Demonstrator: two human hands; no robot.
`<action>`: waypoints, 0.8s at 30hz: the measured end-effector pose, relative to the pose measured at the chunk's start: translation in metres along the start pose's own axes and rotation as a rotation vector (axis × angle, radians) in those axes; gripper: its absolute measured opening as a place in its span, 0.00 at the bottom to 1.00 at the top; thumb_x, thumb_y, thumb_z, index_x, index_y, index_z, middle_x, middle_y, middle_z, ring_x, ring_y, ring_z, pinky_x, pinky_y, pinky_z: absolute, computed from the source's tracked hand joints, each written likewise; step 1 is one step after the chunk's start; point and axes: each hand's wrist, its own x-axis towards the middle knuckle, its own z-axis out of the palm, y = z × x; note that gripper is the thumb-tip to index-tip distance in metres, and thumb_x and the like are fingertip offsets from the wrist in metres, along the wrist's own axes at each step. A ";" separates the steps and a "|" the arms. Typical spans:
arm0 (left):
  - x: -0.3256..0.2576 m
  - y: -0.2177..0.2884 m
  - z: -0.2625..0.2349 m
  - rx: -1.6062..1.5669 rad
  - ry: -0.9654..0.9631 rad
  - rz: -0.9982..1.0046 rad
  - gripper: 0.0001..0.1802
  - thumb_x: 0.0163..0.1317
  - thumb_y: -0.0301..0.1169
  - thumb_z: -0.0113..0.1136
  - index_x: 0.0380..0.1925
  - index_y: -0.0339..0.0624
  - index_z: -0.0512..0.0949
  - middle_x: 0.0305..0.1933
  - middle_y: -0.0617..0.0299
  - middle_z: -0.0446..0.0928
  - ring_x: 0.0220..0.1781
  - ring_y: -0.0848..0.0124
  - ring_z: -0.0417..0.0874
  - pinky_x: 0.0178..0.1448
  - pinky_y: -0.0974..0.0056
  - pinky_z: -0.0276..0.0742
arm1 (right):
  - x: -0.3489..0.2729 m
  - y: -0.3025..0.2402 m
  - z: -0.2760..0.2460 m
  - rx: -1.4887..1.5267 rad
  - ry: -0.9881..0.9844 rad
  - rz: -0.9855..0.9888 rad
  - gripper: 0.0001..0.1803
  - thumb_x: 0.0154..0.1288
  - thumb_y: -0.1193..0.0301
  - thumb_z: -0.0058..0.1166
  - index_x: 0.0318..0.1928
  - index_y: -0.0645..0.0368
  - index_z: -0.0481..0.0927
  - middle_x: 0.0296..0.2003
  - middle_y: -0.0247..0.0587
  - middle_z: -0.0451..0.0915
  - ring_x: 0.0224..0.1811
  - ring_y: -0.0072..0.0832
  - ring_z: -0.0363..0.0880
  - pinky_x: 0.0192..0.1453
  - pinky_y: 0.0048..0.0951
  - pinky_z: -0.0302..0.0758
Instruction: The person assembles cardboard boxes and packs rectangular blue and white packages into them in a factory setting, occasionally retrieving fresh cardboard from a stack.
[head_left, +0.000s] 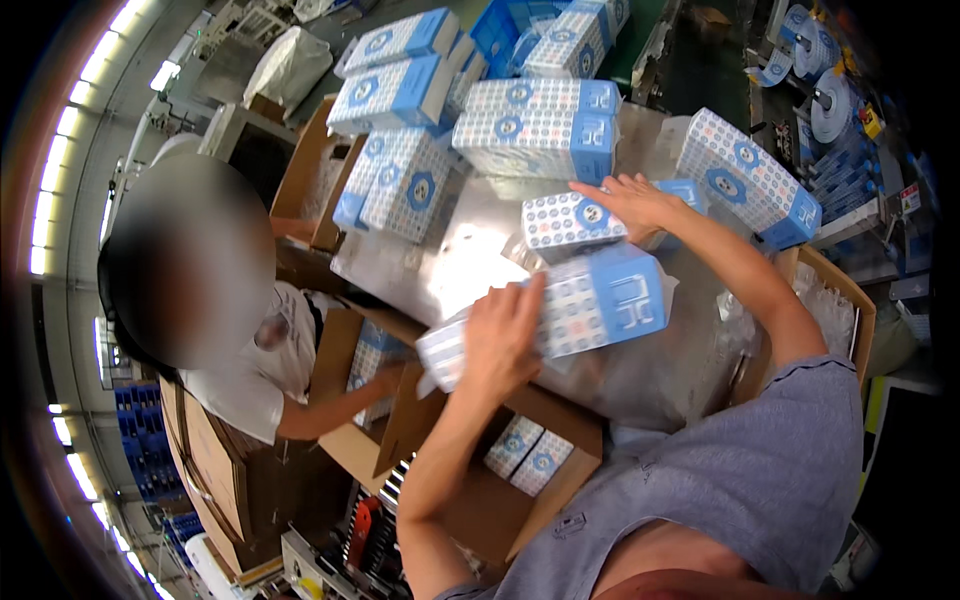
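Note:
My left hand (497, 345) is closed around a white-and-blue plastic-wrapped pack (605, 305), tilted over the table's near edge. Its fingers lie across the pack's upper face. Just beyond, my right hand (640, 207) rests with outstretched fingers on top of a second wrapped pack (565, 222), which lies flat on the table; its thumb side is partly hidden. Below the left hand, an open cardboard box (575, 490) holds two packs (528, 455) side by side at its bottom. All the packs carry the same small dotted pattern with blue ends.
Several more packs (400, 95) are stacked along the far side of the metal table (480, 215), with another pack (745, 175) at the right edge. A blue crate (495, 40) stands behind. At left, a co-worker's arm (335, 410) reaches into another box (340, 345). Another cardboard box (860, 310) stands right.

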 end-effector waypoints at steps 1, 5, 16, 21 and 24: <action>-0.013 0.009 -0.037 -0.009 0.061 -0.029 0.48 0.30 0.18 0.68 0.63 0.37 0.71 0.42 0.52 0.72 0.43 0.51 0.75 0.47 0.53 0.72 | -0.004 -0.005 0.013 -0.013 0.079 -0.023 0.74 0.35 0.63 0.81 0.80 0.33 0.43 0.54 0.52 0.75 0.57 0.50 0.74 0.60 0.47 0.67; -0.117 0.029 -0.094 -0.206 0.328 -0.427 0.39 0.38 0.24 0.75 0.57 0.36 0.75 0.45 0.46 0.76 0.50 0.49 0.78 0.59 0.50 0.74 | 0.021 -0.004 0.026 0.137 0.180 -0.110 0.69 0.36 0.63 0.81 0.79 0.33 0.51 0.48 0.50 0.77 0.52 0.47 0.78 0.56 0.45 0.74; -0.351 0.072 0.079 -0.457 0.225 -0.917 0.34 0.44 0.25 0.73 0.55 0.35 0.72 0.45 0.46 0.74 0.51 0.48 0.76 0.58 0.54 0.73 | -0.031 -0.081 -0.031 2.091 0.160 -0.306 0.32 0.63 0.73 0.60 0.67 0.63 0.70 0.61 0.51 0.77 0.59 0.43 0.81 0.64 0.45 0.79; -0.350 0.079 0.161 -0.333 -0.449 -0.780 0.43 0.48 0.33 0.70 0.67 0.44 0.66 0.67 0.48 0.67 0.65 0.49 0.70 0.69 0.38 0.66 | -0.072 -0.243 -0.029 2.002 -0.056 -0.498 0.43 0.53 0.70 0.71 0.68 0.65 0.67 0.61 0.51 0.76 0.63 0.43 0.76 0.69 0.47 0.73; -0.346 0.073 0.143 -0.285 -0.353 -0.575 0.40 0.56 0.38 0.64 0.72 0.51 0.66 0.74 0.51 0.64 0.74 0.50 0.64 0.74 0.45 0.64 | -0.086 -0.320 -0.038 1.337 0.256 -0.723 0.57 0.38 0.76 0.80 0.72 0.64 0.62 0.66 0.48 0.71 0.69 0.38 0.69 0.72 0.42 0.67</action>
